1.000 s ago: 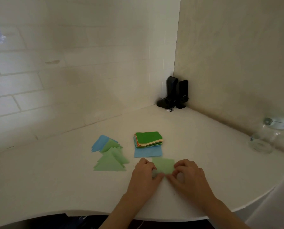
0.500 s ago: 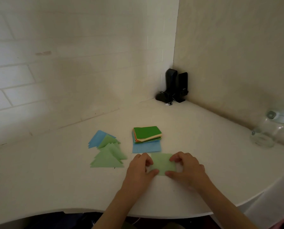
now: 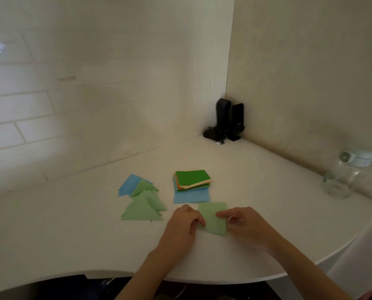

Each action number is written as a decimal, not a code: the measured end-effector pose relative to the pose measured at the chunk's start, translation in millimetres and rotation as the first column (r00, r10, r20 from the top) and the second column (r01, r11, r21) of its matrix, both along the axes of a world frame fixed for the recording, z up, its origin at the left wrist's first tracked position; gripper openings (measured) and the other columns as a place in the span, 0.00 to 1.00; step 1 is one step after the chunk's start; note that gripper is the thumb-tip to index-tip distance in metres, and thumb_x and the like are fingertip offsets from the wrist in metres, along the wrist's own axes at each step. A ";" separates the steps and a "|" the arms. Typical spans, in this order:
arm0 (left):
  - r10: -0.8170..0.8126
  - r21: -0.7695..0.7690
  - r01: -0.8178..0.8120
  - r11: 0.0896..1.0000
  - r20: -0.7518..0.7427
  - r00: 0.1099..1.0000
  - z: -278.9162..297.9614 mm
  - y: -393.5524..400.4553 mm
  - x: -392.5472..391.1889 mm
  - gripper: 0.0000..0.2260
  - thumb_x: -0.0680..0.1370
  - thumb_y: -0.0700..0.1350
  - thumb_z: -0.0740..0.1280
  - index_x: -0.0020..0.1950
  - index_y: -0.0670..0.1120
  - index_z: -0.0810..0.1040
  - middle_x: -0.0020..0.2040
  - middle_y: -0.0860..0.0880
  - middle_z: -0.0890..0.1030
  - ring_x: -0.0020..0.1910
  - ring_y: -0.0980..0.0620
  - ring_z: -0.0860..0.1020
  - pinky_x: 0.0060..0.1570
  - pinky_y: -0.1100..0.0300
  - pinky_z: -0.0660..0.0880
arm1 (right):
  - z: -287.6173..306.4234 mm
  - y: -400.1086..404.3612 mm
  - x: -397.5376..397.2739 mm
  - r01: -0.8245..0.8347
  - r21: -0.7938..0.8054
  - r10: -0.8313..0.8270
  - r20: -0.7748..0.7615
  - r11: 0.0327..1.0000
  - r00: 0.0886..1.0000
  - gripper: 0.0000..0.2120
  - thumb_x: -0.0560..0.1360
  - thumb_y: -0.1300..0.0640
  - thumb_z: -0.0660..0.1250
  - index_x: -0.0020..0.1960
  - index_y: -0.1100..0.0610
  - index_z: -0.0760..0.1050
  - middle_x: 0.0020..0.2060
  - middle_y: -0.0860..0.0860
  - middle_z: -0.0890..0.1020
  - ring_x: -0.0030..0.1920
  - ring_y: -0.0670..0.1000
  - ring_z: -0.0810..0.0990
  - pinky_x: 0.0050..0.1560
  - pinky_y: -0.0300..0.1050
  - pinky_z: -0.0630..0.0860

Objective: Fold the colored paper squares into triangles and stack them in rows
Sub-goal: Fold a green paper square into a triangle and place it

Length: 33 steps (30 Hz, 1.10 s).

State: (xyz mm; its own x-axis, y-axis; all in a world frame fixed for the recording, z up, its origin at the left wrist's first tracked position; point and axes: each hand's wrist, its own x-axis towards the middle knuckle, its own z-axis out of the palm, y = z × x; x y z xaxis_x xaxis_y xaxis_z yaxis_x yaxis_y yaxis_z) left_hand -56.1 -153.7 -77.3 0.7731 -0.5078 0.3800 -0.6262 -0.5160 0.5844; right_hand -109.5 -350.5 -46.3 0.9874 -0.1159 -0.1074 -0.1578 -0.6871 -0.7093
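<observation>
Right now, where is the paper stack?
In the head view, the stack sits mid-table, right of the triangles and just behind the light green square.

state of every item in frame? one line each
light green square: unfolded, pinched at both sides
left hand: pinching its left edge
right hand: pinching its right side
folded triangles: overlapping row, blue then green
paper stack: unfolded, dark green on top
glass jar: lying on its side

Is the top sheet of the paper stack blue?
No, the top sheet of the stack is dark green; a blue sheet lies at the bottom.
</observation>
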 end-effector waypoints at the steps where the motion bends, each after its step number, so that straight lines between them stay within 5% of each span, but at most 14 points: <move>1: 0.021 0.018 -0.022 1.000 0.047 0.999 -2.6 -1.7 -4.1 0.10 0.74 0.38 0.59 0.43 0.48 0.80 0.42 0.51 0.74 0.42 0.54 0.71 0.43 0.65 0.67 | -0.4 1.3 -0.9 0.004 -0.023 -0.004 0.002 1.000 1.000 0.16 0.71 0.60 0.65 0.55 0.44 0.79 0.42 0.46 0.78 0.38 0.42 0.74 0.42 0.29 0.69; 5: 0.069 0.006 -0.071 0.997 0.190 0.979 -1.8 -12.2 -28.4 0.10 0.72 0.45 0.58 0.47 0.47 0.78 0.44 0.51 0.74 0.43 0.54 0.69 0.43 0.63 0.67 | -5.9 9.1 -12.5 0.088 -0.093 -0.088 0.002 0.992 0.996 0.19 0.68 0.53 0.59 0.57 0.43 0.77 0.49 0.47 0.79 0.41 0.43 0.75 0.51 0.39 0.72; 10: 0.113 0.042 -0.124 0.991 0.215 0.970 1.5 -21.7 -48.2 0.17 0.70 0.60 0.63 0.48 0.48 0.77 0.44 0.52 0.74 0.43 0.54 0.70 0.42 0.61 0.70 | -11.4 23.1 -26.7 0.119 -0.135 -0.118 0.011 0.984 0.993 0.19 0.73 0.58 0.61 0.61 0.42 0.75 0.58 0.46 0.77 0.57 0.46 0.76 0.62 0.45 0.70; 13: 0.136 0.044 -0.150 0.988 0.233 0.963 -0.1 -19.4 -48.1 0.13 0.70 0.57 0.64 0.44 0.48 0.76 0.41 0.52 0.74 0.39 0.52 0.71 0.37 0.59 0.71 | -6.3 32.8 -33.8 0.096 -0.103 -0.093 0.030 0.990 0.995 0.20 0.70 0.54 0.59 0.60 0.43 0.76 0.57 0.44 0.79 0.58 0.45 0.76 0.62 0.42 0.70; 16: 0.120 0.084 -0.146 0.986 0.261 0.958 -0.7 -11.4 -45.6 0.07 0.70 0.49 0.59 0.40 0.48 0.75 0.39 0.52 0.74 0.37 0.52 0.71 0.34 0.58 0.70 | 3.7 37.1 -43.0 0.009 -0.019 -0.006 0.136 1.000 0.991 0.19 0.65 0.54 0.60 0.53 0.40 0.75 0.45 0.41 0.81 0.46 0.41 0.78 0.53 0.37 0.72; 18: 0.123 0.100 -0.157 0.982 0.285 0.951 -0.6 -4.4 -42.0 0.07 0.70 0.46 0.57 0.38 0.49 0.75 0.38 0.53 0.74 0.37 0.53 0.72 0.34 0.59 0.69 | 5.6 33.9 -43.8 -0.010 -0.118 0.031 0.182 0.993 0.983 0.17 0.66 0.54 0.66 0.52 0.39 0.72 0.43 0.40 0.78 0.41 0.44 0.76 0.50 0.41 0.73; 24: 0.171 0.129 -0.222 0.966 0.320 0.932 2.0 21.2 -25.7 0.03 0.67 0.45 0.67 0.36 0.53 0.76 0.37 0.58 0.76 0.37 0.54 0.74 0.35 0.60 0.68 | 2.7 26.1 -26.6 0.004 -0.358 0.051 0.142 0.934 0.989 0.09 0.71 0.41 0.66 0.51 0.37 0.76 0.47 0.42 0.69 0.50 0.43 0.70 0.51 0.43 0.65; 33: 0.304 0.034 -0.313 0.949 0.161 0.939 -8.2 31.4 -5.1 0.06 0.68 0.51 0.72 0.37 0.51 0.78 0.38 0.54 0.76 0.41 0.51 0.72 0.39 0.55 0.72 | -8.2 32.6 -12.8 0.089 -0.267 -0.043 0.175 0.960 0.984 0.06 0.72 0.40 0.65 0.39 0.38 0.77 0.43 0.43 0.74 0.45 0.41 0.72 0.54 0.46 0.70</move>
